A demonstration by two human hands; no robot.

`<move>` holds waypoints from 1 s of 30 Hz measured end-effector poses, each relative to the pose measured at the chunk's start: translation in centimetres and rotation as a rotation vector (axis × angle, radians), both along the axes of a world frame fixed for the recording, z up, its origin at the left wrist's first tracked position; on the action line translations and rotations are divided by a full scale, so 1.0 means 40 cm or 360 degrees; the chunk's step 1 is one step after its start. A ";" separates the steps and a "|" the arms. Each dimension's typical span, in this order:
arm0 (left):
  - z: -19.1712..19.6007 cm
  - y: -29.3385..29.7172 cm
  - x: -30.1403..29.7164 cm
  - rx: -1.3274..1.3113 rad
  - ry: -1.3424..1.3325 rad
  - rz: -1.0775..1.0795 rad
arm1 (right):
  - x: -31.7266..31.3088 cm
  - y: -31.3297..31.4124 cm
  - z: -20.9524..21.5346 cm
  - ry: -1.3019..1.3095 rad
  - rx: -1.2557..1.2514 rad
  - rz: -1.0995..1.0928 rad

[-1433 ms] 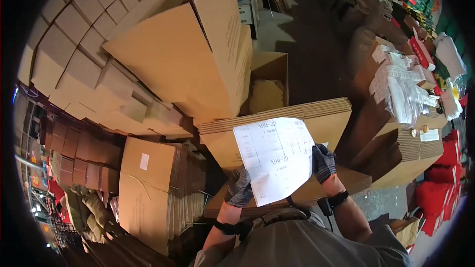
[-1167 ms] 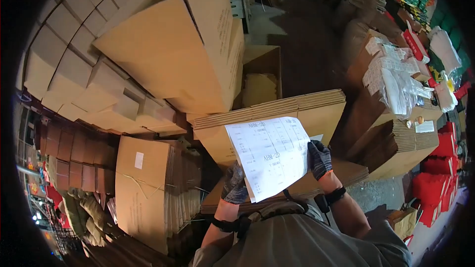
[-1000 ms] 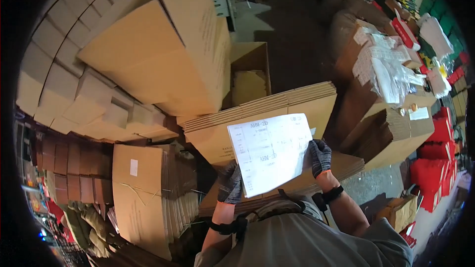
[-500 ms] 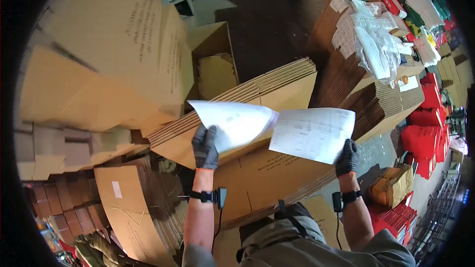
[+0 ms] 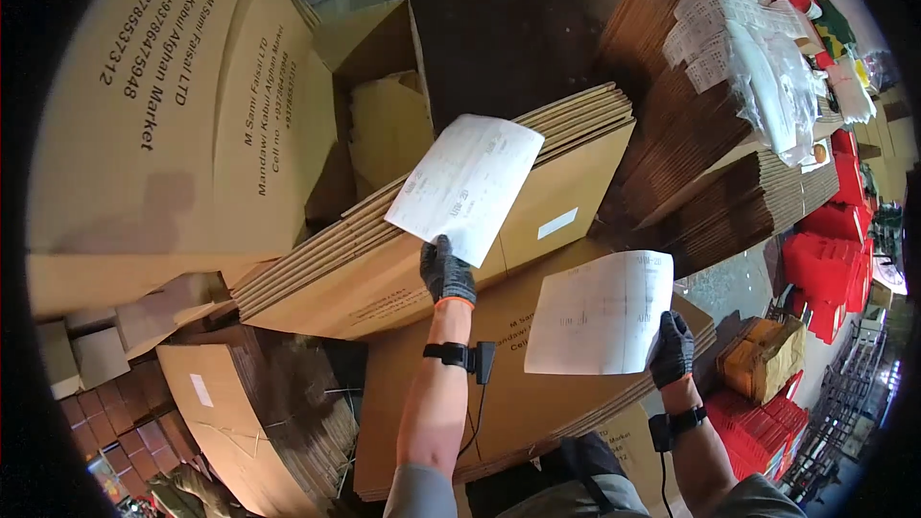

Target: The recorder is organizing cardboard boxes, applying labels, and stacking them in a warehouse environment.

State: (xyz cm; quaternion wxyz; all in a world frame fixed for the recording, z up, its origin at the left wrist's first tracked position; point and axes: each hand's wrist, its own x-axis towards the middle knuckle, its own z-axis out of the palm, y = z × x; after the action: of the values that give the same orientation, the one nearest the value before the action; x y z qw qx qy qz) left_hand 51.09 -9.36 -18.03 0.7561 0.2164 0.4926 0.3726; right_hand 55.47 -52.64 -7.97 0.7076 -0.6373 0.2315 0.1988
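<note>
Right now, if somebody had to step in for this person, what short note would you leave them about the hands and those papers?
Left hand, in a dark glove: pinches the lower edge of a white printed paper sheet, held out over the stack of flattened brown cardboard boxes.
Right hand, also gloved: grips a second white printed sheet by its right edge, lower and nearer the body.
Done: the two sheets are apart, one per hand.
Left: neither sheet is set down yet.

Flattened brown cartons (image 5: 537,182) (white label (image 5: 557,223)) — stacked centre.
</note>
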 end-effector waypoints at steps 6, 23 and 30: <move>-0.039 0.015 -0.001 0.0074 0.0013 -0.0109 | 0.000 0.099 0.012 0.0022 -0.0083 0.0027; 0.179 -0.185 -0.582 -0.0477 0.0065 -0.1110 | -0.118 0.349 -0.039 0.0012 -0.0262 0.0527; 0.286 -0.093 -0.731 -0.0068 0.0763 -0.1356 | -0.289 0.675 0.122 -0.1417 -0.0543 0.2212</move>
State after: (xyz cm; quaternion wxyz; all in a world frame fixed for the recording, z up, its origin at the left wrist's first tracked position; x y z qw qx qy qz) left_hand 21.86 -13.06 -6.59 0.7110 0.4627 0.5280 -0.0405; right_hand 43.89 -25.65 -3.09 0.3434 -0.7519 -0.4871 0.2816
